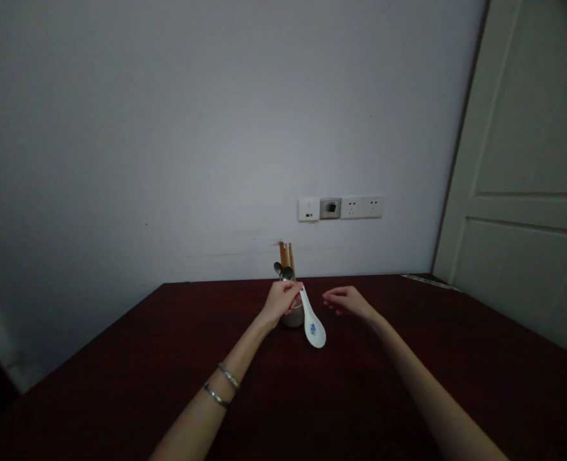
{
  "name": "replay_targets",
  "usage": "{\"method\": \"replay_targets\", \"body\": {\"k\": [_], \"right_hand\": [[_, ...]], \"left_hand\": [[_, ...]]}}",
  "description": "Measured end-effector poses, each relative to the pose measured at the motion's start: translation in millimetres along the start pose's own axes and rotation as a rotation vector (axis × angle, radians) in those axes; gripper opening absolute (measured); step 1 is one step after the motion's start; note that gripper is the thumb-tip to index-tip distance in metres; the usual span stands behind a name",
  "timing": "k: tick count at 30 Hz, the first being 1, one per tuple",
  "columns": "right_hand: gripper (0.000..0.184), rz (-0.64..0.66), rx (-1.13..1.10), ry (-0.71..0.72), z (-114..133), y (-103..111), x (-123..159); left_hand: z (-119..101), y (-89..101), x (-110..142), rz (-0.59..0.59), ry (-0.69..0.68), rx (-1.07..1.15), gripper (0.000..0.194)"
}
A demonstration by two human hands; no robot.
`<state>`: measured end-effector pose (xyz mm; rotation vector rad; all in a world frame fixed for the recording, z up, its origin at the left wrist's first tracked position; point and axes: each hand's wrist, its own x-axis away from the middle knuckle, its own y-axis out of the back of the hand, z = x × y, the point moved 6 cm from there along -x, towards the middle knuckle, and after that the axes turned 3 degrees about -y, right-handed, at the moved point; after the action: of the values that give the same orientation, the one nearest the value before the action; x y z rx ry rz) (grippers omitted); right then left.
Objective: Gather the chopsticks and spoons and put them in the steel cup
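Near the table's [134, 358] far edge, the left hand [279, 299] pinched the spoon [314, 333], best held steady, the right hand [349, 300] empty.

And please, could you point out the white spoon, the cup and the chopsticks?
White spoon [314, 328], head view: on its wide bowl end.
Cup [293, 318], head view: on its lower outer wall.
Chopsticks [291, 260], head view: on the shaft of the rightmost one.

Desk [360, 397], dk. red-brown, is spanning the lower view; a gray-brn. cup [293, 319], partly hidden, is standing upright toward its rear ctr., & a thin pale strip [430, 282] is lying nr. the rear R corner.
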<state>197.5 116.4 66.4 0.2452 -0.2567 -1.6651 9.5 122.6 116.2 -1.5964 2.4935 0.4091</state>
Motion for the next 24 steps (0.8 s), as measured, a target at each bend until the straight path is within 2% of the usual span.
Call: {"method": "replay_targets", "body": {"k": [2,5,8,10,17,24], "right_hand": [[0.031,0.199,0.010,0.000,24.1,-8.1,13.9],[0.032,0.430,0.084,-0.001,48.3,-17.1,38.9],[0.031,0.593,0.169,-0.017,58.8,-27.1,59.6],[0.031,0.652,0.187,-0.019,63.1,-34.3,67.5],[0.032,0.672,0.139,0.023,72.9,-54.9,69.3],[0.035,0.537,0.144,0.088,78.7,-45.0,61.9]], "left_hand": [[-5.6,11.2,-1.9,-0.070,-0.019,0.025,0.032],[-11.0,24.3,-3.1,-0.149,-0.059,0.051,0.033],[-14.7,33.5,-2.8,-0.203,-0.089,0.073,0.032],[-16.5,38.2,-2.3,-0.231,-0.100,0.085,0.031],[-18.0,45.0,-1.4,-0.273,-0.144,0.113,0.031],[-16.4,47.3,-0.6,-0.307,-0.147,0.188,0.031]]}}
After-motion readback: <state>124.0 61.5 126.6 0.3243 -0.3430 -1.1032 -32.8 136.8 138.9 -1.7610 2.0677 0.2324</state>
